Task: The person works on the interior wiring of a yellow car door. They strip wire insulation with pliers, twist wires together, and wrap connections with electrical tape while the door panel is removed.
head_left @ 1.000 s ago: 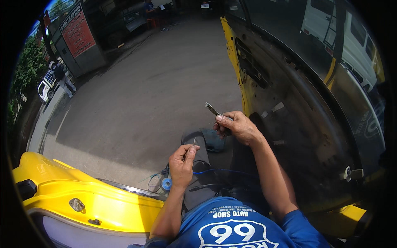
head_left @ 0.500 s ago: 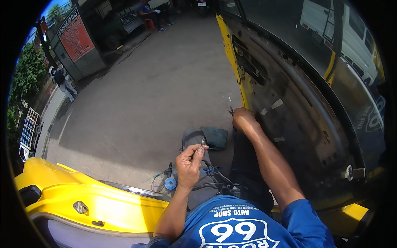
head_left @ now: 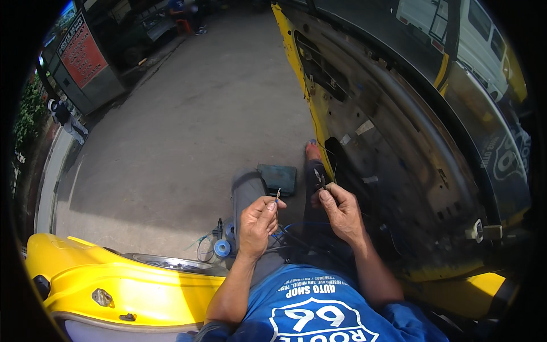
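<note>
My left hand (head_left: 257,222) is closed, pinching a small metal wire terminal (head_left: 278,194) between thumb and fingers. A bit of blue shows at its lower end. To its right, my right hand (head_left: 341,214) grips dark-handled pliers (head_left: 319,176) with the jaws pointing up and slightly apart. The two hands are raised above my lap at about the same height, with a gap between them. The plier jaws do not touch the terminal. Thin blue wire (head_left: 290,227) runs across my lap below the hands.
A stripped yellow car door (head_left: 393,148) stands open on the right. Yellow bodywork (head_left: 131,290) lies at lower left. A dark green case (head_left: 280,180) and a blue spool (head_left: 222,248) are near my legs. One person (head_left: 67,121) stands far left; another (head_left: 185,12) sits at the back.
My right hand with the pliers has come back from the door's edge toward my left hand. The left hand still pinches the terminal. The whole view has shifted slightly.
</note>
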`<state>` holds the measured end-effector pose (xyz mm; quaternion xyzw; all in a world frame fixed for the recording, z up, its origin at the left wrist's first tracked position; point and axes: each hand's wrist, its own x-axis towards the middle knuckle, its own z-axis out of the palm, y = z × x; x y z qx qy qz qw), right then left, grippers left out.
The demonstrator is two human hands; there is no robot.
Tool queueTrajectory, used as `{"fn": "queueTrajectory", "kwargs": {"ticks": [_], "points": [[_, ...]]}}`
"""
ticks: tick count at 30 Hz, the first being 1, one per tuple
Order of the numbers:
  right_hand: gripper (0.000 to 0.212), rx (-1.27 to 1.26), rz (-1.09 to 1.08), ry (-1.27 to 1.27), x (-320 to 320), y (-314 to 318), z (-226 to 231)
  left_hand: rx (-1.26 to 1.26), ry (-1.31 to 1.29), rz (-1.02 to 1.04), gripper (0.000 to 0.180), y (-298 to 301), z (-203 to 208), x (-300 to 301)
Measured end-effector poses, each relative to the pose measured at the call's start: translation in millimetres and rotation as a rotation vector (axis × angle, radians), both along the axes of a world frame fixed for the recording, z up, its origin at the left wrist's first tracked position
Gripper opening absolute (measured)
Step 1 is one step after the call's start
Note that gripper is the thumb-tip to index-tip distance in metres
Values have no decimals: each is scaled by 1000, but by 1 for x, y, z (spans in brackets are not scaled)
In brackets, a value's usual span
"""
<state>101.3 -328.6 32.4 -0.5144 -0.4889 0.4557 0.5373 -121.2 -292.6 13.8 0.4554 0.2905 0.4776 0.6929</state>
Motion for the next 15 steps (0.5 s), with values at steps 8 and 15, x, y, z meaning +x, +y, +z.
{"fn": "queueTrajectory", "kwargs": {"ticks": [8, 15], "points": [[43, 116, -64, 112, 13, -11, -8, -69, -43, -65, 27, 0, -3, 0], [43, -106, 82, -25, -10, -18, -5, -51, 8, -75, 28, 1, -7, 4]]}}
